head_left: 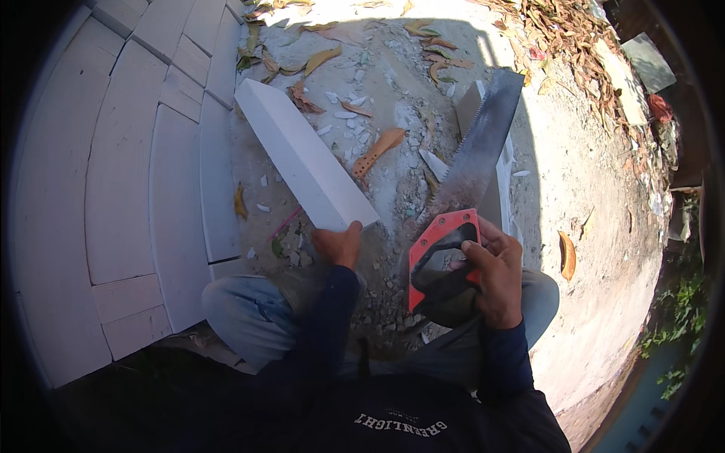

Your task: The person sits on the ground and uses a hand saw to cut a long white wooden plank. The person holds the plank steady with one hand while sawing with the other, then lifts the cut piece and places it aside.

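My left hand is closed around the near end of a long white block, which slants up and away to the left. The block looks like light aerated concrete. On the right, my right hand grips the red and black handle of a handsaw, thumb on the handle's black part. The saw's blade points up and away, its toothed edge facing left, and is apart from the held block. Behind the blade stands another white block, partly hidden by the saw. Some fingers of each hand are out of sight.
A wall of white blocks rises along the left. White chips, dry leaves and a brown curved piece with holes lie on the dusty ground between my knees and beyond. More leaves are heaped at the far right.
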A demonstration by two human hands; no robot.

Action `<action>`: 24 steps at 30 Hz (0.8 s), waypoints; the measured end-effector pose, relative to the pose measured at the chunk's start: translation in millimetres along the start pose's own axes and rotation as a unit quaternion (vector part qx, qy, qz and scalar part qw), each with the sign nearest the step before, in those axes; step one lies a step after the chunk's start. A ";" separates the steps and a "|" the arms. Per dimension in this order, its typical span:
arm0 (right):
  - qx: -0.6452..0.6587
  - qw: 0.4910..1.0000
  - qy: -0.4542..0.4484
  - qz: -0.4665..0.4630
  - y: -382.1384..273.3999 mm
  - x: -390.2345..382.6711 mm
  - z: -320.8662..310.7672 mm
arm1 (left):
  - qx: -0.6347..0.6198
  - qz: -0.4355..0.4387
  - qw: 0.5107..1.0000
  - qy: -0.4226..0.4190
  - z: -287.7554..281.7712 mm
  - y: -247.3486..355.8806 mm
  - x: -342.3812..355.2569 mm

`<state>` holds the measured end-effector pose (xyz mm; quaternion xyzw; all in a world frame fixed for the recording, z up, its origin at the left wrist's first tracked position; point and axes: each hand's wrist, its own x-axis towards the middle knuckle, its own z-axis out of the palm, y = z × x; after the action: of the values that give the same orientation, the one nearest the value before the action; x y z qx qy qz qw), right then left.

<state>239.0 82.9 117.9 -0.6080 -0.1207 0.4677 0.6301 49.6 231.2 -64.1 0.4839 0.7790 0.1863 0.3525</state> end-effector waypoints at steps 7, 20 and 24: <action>0.007 1.000 0.006 0.010 3.0 -0.4 -1.8 | 0.078 0.060 0.995 0.005 7.8 -85.3 -42.8; -0.003 1.000 0.006 0.030 -8.4 -2.3 -1.8 | 0.153 -0.001 0.988 0.026 12.7 115.7 180.9; 0.023 0.999 0.002 0.027 -11.5 -2.7 -4.9 | 0.077 0.007 0.997 -0.022 10.0 111.5 203.0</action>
<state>246.2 79.8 128.0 -0.5970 -0.0925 0.4860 0.6315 68.8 462.0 -75.4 0.5193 0.7795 0.1177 0.3300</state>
